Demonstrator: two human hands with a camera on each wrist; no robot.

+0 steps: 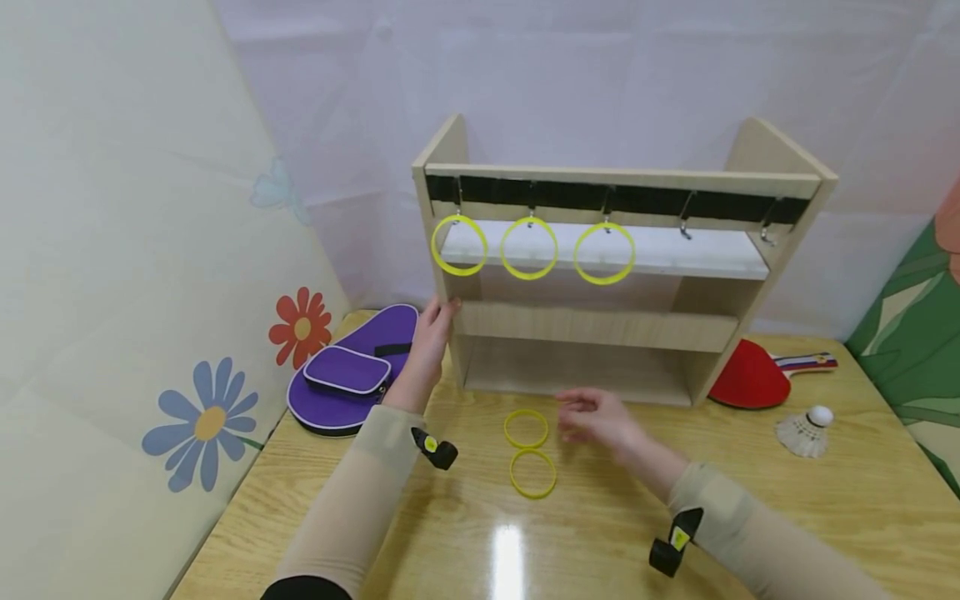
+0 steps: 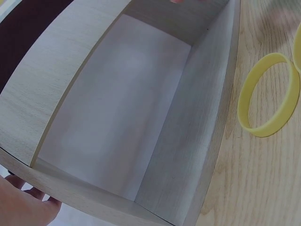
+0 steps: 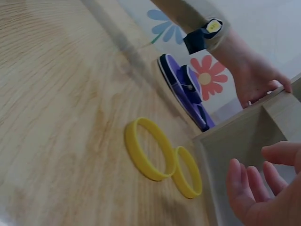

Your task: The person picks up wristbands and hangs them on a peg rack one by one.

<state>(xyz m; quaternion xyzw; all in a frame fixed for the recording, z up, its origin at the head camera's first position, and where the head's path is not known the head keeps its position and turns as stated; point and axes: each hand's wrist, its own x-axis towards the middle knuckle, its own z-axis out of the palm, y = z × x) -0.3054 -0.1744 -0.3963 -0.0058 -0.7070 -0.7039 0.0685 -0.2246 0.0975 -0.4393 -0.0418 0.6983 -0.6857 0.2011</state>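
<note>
A wooden shelf unit carries a black strip with several metal hooks. Three yellow rings hang from hooks at its left, among them one ring nearest the middle. My left hand grips the unit's left side panel, thumb at the front edge and fingers round the outside. Two more yellow rings, a far ring and a near ring, lie flat on the table, edge to edge. Just right of them hovers my right hand, its fingers loosely bent with nothing between them.
On the left, a purple racket case lies beside the unit. To the right are a red table tennis bat and a shuttlecock on the wooden table. Two hooks at the right, including the end hook, hold nothing.
</note>
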